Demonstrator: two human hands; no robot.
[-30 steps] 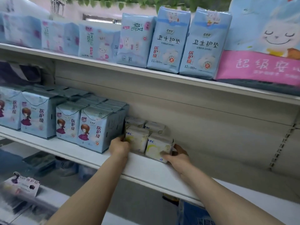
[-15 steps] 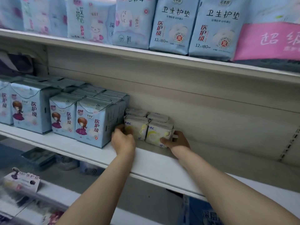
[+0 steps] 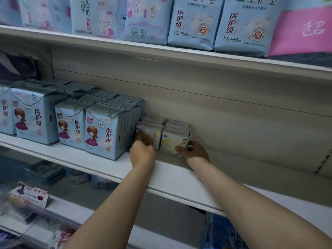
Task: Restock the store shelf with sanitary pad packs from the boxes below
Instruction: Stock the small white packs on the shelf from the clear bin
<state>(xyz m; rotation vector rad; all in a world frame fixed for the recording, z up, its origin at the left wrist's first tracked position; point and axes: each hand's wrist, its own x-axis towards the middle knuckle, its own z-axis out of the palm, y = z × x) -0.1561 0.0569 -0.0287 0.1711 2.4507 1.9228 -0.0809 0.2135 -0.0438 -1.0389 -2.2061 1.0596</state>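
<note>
Head view: four small white packs (image 3: 162, 135) on the middle shelf (image 3: 172, 175), two in front and two behind, set against the back panel and just beside the blue packs (image 3: 106, 130) on the left. Best to square the block gently: press inward from both sides evenly, slide rather than lift, close any gap to the blue row, and avoid crushing the soft wrappers or tipping the rear pair. Worth checking front faces line up before letting go.

Left hand (image 3: 142, 150) reached forward over the shelf edge, fingers curled onto the lower left corner of the front-left pack (image 3: 149, 134), grasping it, slightly blurred. Right hand (image 3: 193, 151) at the lower right corner of the front-right pack (image 3: 175, 141), thumb across the front face and fingers wrapped round the side, grasping it too. Both forearms extended upward and converging, wrists close to the shelf surface.

More packs (image 3: 190, 24) lined up on the upper shelf (image 3: 125, 51). Boxes below mostly out of sight.
</note>
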